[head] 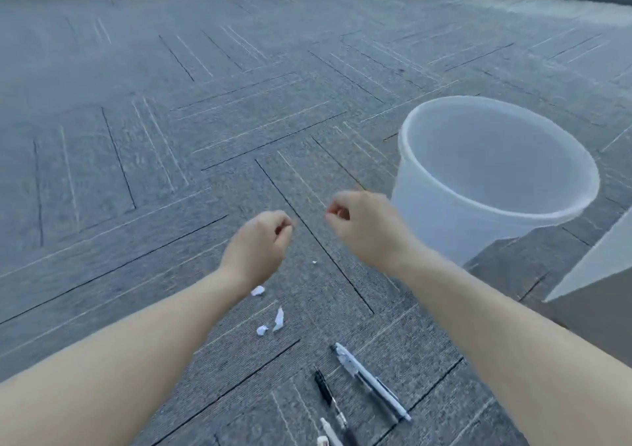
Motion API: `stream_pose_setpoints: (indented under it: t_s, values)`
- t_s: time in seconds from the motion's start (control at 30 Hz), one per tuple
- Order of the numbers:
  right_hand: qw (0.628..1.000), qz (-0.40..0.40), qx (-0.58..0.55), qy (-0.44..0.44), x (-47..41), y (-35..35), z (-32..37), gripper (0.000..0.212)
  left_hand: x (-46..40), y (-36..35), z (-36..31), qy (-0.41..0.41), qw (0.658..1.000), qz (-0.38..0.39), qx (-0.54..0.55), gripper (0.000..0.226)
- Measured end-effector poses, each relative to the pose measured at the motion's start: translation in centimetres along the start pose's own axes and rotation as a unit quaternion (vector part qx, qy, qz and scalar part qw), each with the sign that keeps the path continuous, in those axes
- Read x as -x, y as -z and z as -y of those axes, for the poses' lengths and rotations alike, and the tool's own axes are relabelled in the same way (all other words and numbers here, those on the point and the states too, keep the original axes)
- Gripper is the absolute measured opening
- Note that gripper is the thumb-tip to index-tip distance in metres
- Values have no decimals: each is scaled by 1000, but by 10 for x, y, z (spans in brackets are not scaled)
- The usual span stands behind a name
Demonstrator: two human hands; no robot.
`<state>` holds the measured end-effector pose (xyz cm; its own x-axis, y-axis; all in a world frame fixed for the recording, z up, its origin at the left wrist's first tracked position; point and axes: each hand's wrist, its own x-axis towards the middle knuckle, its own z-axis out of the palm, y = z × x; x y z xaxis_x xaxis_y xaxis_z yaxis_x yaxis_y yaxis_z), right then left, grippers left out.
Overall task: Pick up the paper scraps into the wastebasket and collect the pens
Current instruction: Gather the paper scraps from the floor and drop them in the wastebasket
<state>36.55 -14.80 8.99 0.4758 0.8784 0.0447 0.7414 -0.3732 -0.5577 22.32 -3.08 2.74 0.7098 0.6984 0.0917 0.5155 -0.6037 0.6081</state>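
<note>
Both of my hands hang above the grey carpet with fingers curled in and nothing visible in them: my left hand (258,240) at centre, my right hand (362,221) just to its right, close to the white translucent wastebasket (410,158). Small white paper scraps lie on the carpet below my left hand: one (258,290) by the wrist, a longer one (279,319), a small one (262,330) and a tiny bit (314,262). Three pens lie near the bottom edge: a white-and-black pen (371,380), a black pen (330,397) and a white one (330,433), partly cut off.
A grey and brown box-like edge (598,285) juts in at the right, beside the wastebasket. Patterned carpet tiles (171,137) stretch far ahead to a wall base at the top.
</note>
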Motion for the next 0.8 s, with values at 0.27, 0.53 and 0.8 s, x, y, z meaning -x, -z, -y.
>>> stream_pose_setpoints:
  t_s: [0.27,0.53,0.8]
  values:
    - [946,283,132,-87,34,-160,8,32,144,17,144,205,935,184,-225,41]
    - [957,247,119,-93,42,-212,31,50,199,28,182,209,949,183,-152,40]
    - [963,234,128,-37,40,-227,36,11,197,17,183,191,963,150,-116,11]
